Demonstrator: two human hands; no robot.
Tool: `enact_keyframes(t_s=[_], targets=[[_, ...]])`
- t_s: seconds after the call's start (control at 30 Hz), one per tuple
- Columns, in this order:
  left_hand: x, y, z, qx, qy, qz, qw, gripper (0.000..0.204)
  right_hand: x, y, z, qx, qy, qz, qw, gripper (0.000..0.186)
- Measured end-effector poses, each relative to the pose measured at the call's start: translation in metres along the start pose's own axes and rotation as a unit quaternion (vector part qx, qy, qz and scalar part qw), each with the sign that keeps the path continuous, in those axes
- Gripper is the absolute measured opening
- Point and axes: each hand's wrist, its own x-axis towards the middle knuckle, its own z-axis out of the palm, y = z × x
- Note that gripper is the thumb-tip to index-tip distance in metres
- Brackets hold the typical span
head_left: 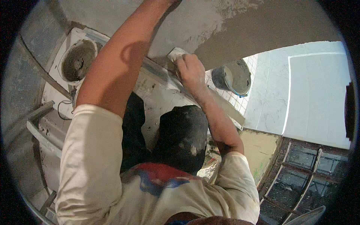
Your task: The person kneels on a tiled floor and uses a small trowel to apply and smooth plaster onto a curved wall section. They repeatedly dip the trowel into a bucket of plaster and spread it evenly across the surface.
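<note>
My left arm (112, 75) stretches up along the wall; my left hand (168, 3) is mostly cut off at the top edge, so its fingers cannot be made out. My right hand (191, 71) is closed on a pale, flat tool (175, 52), perhaps a float, low against the wall (221, 15), whose surface carries wet grey plaster (270, 22). A long grey ledge or bar (157, 73) runs beneath that hand. Right of it sits a black bucket (225, 77) of grey mix. My dark-clad knees (180, 135) are below.
At left, a white bucket (75, 60) of grey mix has a corded tool beside it, near metal bars (39, 129). Pale tiled flooring (270, 86) lies at right; below it are a yellowish strip (258, 150) and a dark opening crossed by rebar (315, 168).
</note>
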Motion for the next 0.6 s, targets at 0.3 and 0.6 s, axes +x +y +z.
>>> enact_keyframes(t_s=[0.3,0.6], targets=[[0.008,-0.005,0.009,-0.013,0.045,0.035,0.998,0.084,0.037,0.025,-0.061,-0.125,0.130,-0.026,0.983,0.040],[0.010,-0.009,0.000,-0.010,0.026,0.021,0.999,0.084,0.055,0.014,-0.112,-0.095,0.192,0.051,0.975,0.062]])
